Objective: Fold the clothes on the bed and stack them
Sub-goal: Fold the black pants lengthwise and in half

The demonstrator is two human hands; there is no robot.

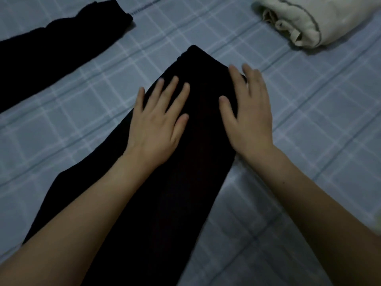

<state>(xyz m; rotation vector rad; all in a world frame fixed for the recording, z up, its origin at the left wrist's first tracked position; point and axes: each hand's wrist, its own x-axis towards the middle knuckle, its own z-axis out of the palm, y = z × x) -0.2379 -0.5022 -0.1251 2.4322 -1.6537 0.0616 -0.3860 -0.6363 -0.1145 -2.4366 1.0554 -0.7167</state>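
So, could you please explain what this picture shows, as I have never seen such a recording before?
There is no machine here: a person wears one camera on the head, looking down at their own bare arms. The left hand and right hand lie flat, fingers straight, on a long black garment spread on the pale blue checked bed sheet. Nothing is gripped. A second black garment lies at the upper left, and a folded cream-white cloth bundle at the upper right.

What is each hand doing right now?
Left hand: open, flat on the black garment.
Right hand: open, flat on the same garment's edge.
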